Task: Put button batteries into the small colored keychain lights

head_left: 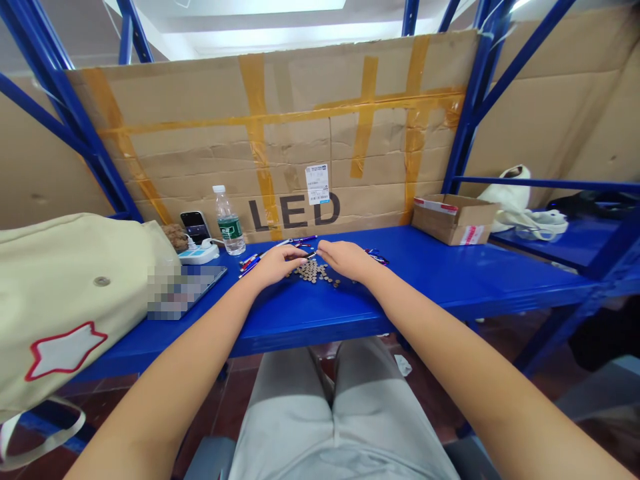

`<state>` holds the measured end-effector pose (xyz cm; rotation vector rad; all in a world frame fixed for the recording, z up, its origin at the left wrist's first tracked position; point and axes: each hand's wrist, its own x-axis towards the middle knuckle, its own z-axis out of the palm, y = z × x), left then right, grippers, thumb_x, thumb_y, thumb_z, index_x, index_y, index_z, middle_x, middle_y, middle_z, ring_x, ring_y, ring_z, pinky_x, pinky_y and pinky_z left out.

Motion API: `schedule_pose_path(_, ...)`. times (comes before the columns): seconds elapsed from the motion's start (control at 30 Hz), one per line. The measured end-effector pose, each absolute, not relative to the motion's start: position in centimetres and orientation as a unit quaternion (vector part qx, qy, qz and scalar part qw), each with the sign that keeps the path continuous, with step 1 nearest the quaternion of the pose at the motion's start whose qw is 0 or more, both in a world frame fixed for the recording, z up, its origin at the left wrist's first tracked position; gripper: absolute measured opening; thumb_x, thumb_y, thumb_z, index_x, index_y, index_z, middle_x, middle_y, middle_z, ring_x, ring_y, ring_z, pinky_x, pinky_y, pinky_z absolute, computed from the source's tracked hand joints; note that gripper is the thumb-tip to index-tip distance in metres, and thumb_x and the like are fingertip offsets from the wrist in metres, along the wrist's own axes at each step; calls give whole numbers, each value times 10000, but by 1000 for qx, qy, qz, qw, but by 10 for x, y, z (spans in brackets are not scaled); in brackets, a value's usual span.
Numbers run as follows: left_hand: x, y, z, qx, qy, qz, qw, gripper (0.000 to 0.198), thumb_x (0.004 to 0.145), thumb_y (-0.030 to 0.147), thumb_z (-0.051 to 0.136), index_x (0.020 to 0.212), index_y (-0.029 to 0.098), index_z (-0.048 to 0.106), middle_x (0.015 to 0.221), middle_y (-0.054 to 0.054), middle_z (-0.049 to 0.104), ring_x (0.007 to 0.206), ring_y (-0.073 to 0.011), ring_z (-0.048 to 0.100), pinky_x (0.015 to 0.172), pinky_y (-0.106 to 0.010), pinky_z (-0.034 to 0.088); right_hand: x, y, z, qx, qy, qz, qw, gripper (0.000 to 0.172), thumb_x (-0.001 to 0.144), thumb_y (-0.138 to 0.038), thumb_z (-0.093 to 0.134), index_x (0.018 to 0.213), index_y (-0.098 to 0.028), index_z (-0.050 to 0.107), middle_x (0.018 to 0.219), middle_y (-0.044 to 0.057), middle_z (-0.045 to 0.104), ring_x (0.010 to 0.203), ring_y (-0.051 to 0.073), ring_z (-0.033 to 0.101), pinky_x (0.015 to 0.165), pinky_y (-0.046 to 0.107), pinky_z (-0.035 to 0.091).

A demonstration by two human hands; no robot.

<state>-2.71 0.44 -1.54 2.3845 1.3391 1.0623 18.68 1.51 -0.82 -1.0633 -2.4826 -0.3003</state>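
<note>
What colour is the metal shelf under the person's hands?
The metal shelf is bright blue, shown in the head view.

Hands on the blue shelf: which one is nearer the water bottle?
The left hand is nearer the water bottle; the right hand lies farther away.

The shelf I was at was painted steel, blue and pretty glossy. The little discs in front of me looked like dull brownish metal, and the slim pens beside them had shiny coloured barrels, metal as far as I could tell. Behind it all, the cardboard sheet was matt and a bit rough, with glossy tan packing tape across it. The bag on my left was matt cloth, and the water bottle was clear plastic.
</note>
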Motion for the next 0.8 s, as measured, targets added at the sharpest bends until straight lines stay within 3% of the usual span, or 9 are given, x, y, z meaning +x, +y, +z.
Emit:
schedule_pose_path(0.2,-23,3,-13,830,423,356,67,271,786,342,625,979,176,717,954,-62,696,886,-200,639,822,-335,510,187,15,-7,-392,-889,-92,218,337,985,-371,286,961,-185,567,878,79,675,753,186,587,599,259,270)
schedule_pose_path(0.53,-20,3,-12,838,404,364,35,235,807,312,621,973,175,714,939,-62,686,859,-184,630,821,-326,503,189,18,-8,-406,-877,-59,251,388,973,-403,290,857,-183,587,856,78,661,773,177,573,626,248,313)
schedule_pose_path(0.67,-17,3,-14,845,374,380,-36,199,834,303,602,953,183,706,904,-56,673,850,-174,620,805,-310,491,178,18,-6,-390,-858,111,314,377,956,-323,316,635,-183,455,618,24,536,599,129,473,593,239,334)
schedule_pose_path(0.8,-13,0,-13,833,361,382,-172,239,901,321,517,1029,198,677,946,-79,667,892,-179,607,794,-317,451,171,16,-4,-368,-745,406,380,342,947,-368,306,645,-213,349,470,-60,303,407,88,254,422,221,240)
